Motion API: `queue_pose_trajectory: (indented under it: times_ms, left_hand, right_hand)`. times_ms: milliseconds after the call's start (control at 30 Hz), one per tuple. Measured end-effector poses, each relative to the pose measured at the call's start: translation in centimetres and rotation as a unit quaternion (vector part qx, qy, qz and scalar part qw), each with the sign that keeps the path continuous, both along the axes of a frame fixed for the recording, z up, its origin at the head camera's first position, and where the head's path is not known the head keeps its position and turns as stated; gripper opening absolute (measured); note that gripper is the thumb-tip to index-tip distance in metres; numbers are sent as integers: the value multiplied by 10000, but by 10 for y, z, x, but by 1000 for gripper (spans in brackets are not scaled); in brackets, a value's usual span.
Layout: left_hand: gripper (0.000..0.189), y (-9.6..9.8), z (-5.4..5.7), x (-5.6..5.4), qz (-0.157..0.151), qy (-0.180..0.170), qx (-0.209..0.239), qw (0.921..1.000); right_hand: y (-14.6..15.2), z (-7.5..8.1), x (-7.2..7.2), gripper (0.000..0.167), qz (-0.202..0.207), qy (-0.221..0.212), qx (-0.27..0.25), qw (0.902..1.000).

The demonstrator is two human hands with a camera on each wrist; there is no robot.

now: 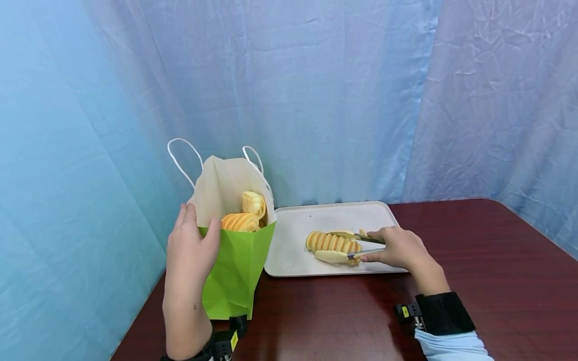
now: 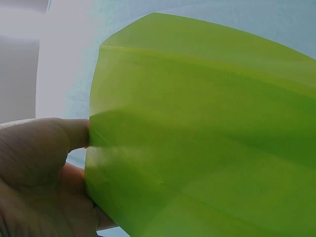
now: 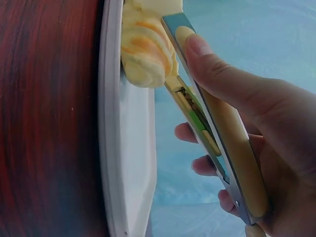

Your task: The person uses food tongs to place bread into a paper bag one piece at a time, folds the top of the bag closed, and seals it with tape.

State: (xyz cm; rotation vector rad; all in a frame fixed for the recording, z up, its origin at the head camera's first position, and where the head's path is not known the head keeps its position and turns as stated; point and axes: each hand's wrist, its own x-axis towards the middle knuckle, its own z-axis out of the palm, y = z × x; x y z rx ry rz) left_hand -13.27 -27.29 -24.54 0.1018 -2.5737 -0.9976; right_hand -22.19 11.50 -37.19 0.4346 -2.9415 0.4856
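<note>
On the left of the head view stands a green paper bag, white inside, with two white cord handles. Bread rolls show in its open top. My left hand holds the bag's left side near the rim, thumb towards the front; in the left wrist view the green paper hides part of the fingers. My right hand grips tongs between thumb and fingers. The tongs' pale tips lie on either side of a ridged, golden-striped bread roll, which rests on the white tray.
The tray lies at the back of the dark red wooden table, right of the bag. Light blue curtains hang behind the table and along its left side. A wrist camera is strapped to each arm.
</note>
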Motion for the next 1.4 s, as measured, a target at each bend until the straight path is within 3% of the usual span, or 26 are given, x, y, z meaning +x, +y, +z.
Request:
queue_pose_trajectory:
  times_ms: [500, 733, 1400]
  left_hand:
    - [70, 0, 0, 0, 16, -34, -27, 10000]
    - [70, 0, 0, 0, 15, -36, -37, 10000]
    - [70, 1, 1, 1, 17, -59, -46, 10000]
  right_hand:
    - [9, -14, -6, 68, 94, 213, -248, 9994]
    - [9, -12, -5, 67, 183, 432, -172, 9988]
    - [7, -6, -2, 65, 211, 390, -215, 9988]
